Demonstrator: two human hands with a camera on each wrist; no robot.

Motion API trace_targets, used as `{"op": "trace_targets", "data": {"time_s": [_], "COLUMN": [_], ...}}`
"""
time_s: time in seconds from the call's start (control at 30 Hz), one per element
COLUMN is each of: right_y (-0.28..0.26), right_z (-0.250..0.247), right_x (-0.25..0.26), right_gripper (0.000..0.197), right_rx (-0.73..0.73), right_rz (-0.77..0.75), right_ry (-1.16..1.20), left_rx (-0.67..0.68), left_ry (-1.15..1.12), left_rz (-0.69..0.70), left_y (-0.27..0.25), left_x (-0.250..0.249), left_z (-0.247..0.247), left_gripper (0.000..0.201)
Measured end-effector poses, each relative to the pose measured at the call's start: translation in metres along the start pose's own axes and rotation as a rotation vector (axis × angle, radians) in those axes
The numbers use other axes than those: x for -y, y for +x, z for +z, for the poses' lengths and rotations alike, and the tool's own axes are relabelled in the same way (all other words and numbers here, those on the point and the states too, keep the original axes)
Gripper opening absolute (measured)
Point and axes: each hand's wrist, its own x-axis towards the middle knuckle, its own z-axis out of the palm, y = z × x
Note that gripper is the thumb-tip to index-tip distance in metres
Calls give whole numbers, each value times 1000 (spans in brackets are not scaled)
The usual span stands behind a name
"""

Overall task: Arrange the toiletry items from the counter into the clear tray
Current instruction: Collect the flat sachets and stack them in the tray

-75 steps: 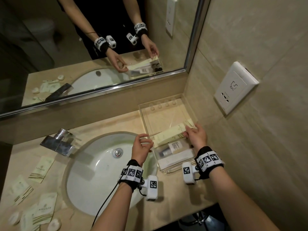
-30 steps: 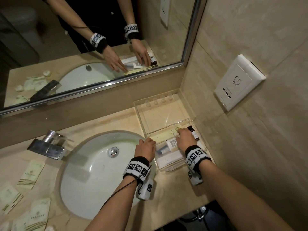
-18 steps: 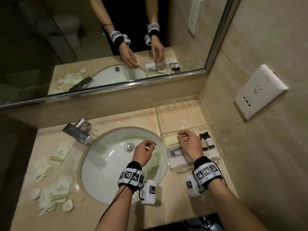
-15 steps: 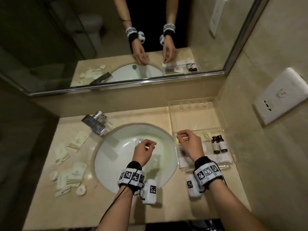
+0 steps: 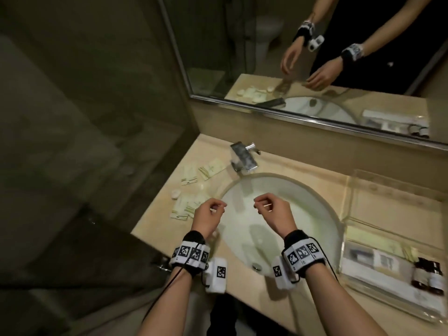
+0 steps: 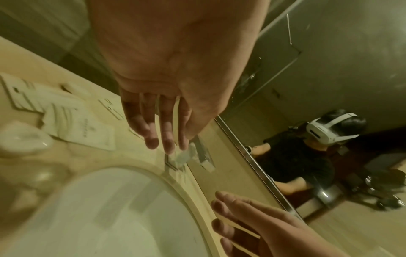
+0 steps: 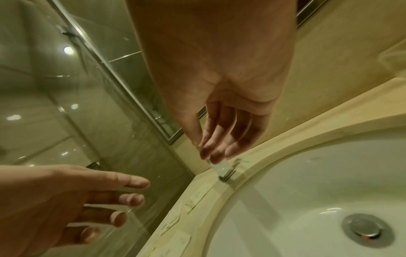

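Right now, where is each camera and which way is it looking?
Head: up high, looking down at the sink, both hands and forearms, mirror.
Left wrist: under the left hand, facing packets and mirror; right fingers show.
Right wrist: under the right hand, facing sink and glass; left fingers show.
All share the sink.

Head view looks steeply down over the sink; both close wrist views look along the fingers, sharing its rim
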Motion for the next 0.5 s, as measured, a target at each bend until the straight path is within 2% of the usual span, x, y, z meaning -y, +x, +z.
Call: {"op": "trace_targets", "data": {"time_s": [0.17,0.27,0.33,0.5], "right_y": [11,24,32,56], "right_z": [52,97,125,183], "right_x": [21,29,30,24], "right_gripper": [8,14,23,48], "right_rx": [75,95,108,89], "right_rz": [-6,23,57,149], "right_ry": [-59,-106,-137,-230], "left_rx": [-100,-124,-108,-85], "left_ry": [11,1,26,125], "left_rz": [-120,-243,-300,-337], "left_y": [14,35,50,83], "left_x": [40,77,103,147], "left_z": [-45,-75,-88,-104], "left_gripper": [13,11,19,41]}}
